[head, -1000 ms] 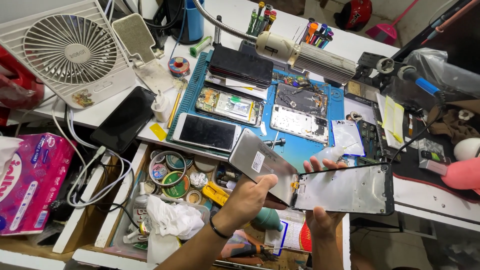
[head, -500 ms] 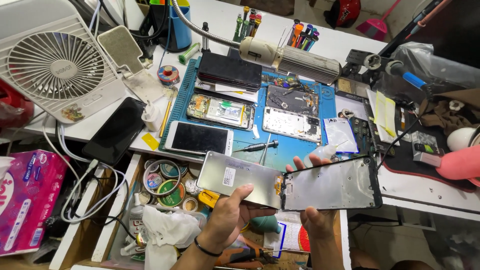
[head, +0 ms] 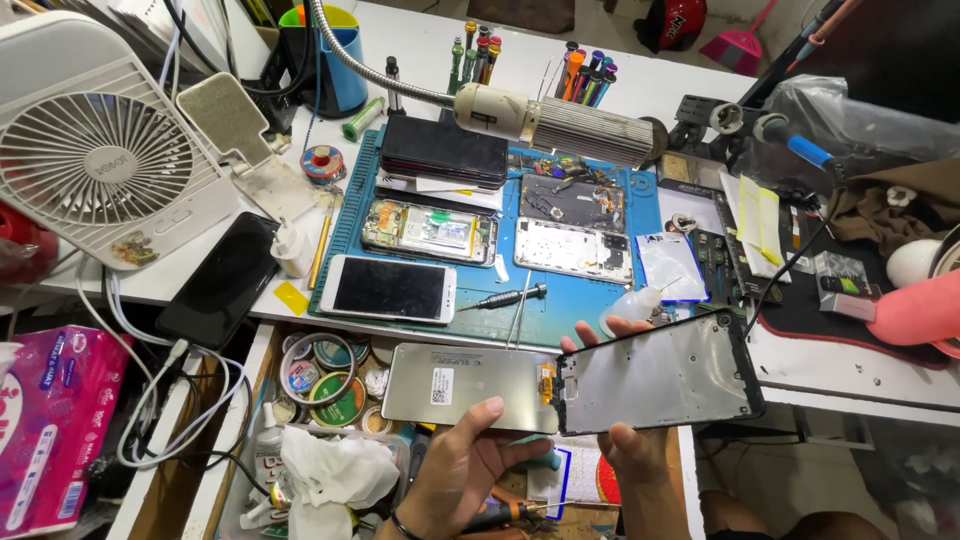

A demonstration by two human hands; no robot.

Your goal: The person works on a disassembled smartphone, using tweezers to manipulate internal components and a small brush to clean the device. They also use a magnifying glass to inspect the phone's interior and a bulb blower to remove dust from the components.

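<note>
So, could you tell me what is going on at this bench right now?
A person is holding two phone parts above an open drawer at the front of a cluttered repair bench. The left hand grips a thin silver display panel from below, while the right hand holds a black phone frame by its left end. The two parts meet edge to edge, near a small orange flex connector. Behind them, on a blue work mat, lie a white phone, a screwdriver and opened phones.

Left hand (head: 470, 465) rose from six o'clock, palm up, thumb pointing toward one o'clock, fingers curled in a pinch, right hand (head: 625, 445) just beside at three o'clock, fingertips (head: 610, 326) reaching toward twelve, both forearms bare.
</note>
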